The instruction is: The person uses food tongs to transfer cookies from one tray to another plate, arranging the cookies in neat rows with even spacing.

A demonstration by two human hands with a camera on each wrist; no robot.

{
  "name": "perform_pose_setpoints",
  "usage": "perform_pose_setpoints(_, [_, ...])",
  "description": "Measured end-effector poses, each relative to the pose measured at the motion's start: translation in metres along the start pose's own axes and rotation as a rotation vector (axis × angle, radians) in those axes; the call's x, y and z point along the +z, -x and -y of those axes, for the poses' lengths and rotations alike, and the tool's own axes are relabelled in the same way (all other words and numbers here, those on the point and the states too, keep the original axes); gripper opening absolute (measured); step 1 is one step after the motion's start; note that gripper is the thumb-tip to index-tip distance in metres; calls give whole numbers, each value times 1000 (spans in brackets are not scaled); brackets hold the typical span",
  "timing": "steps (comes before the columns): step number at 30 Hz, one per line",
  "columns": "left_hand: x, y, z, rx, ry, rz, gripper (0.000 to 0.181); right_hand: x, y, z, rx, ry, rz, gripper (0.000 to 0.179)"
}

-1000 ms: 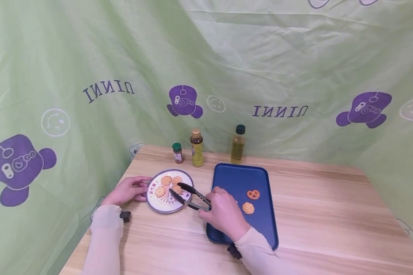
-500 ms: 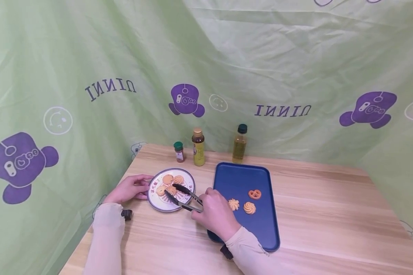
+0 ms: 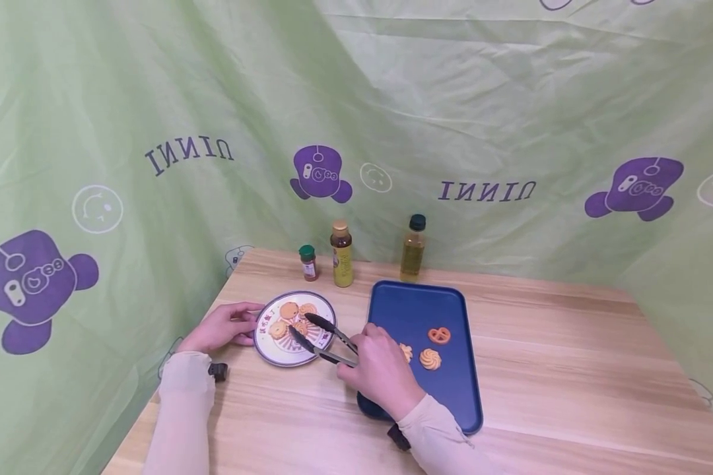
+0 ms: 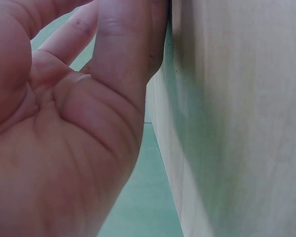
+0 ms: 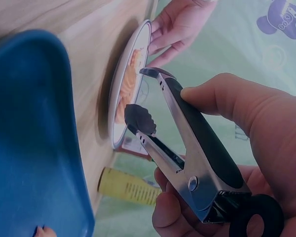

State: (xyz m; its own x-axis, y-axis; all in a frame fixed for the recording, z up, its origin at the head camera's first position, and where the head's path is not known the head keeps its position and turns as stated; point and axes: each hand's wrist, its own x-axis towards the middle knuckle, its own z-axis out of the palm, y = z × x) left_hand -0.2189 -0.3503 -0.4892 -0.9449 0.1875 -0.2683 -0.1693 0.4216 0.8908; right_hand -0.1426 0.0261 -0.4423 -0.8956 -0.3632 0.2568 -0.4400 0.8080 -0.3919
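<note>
My left hand (image 3: 228,326) holds the left rim of a white plate (image 3: 270,353) with a dark border. Several cookies (image 3: 288,310) lie on that plate. My right hand (image 3: 386,369) grips black-and-silver kitchen tongs (image 3: 341,349), thumb along one arm in the right wrist view. The tongs' tips are spread apart over the plate, beside a swirl cookie (image 3: 300,327) that they partly cover in the head view. From the right wrist, nothing shows between the tips. The left wrist view shows mainly the palm; the plate is mostly hidden there.
A blue tray (image 3: 412,297) lies right of the plate, bearing a pretzel (image 3: 439,336), a swirl cookie (image 3: 430,359) and a flower-shaped cookie (image 3: 407,352) partly behind my right hand. Behind stand a green-capped jar (image 3: 308,264), a yellow-labelled bottle (image 3: 342,257) and an oil bottle (image 3: 412,251).
The tongs moved left over the plate, then back slightly to the right. The flower-shaped cookie on the tray came into view beside my right hand. My left hand stays at the plate's rim.
</note>
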Motion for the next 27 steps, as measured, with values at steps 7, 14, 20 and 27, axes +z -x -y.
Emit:
perform_pose_setpoints(7, [2, -2, -1, -6, 1, -3, 57, -11, 10, -13, 24, 4, -39, 37])
perform_pose_setpoints(14, [2, -2, -1, -2, 0, 6, 58, -26, 24, -32, 79, 0, -77, 40])
perform_pose_setpoints(20, [1, -3, 1, -4, -2, 6, 57, -41, 38, -53, 113, 1, -101, 39])
perform_pose_setpoints(27, [1, -1, 1, -1, 1, 13, 58, -62, 51, -80, 115, 63, -143, 38])
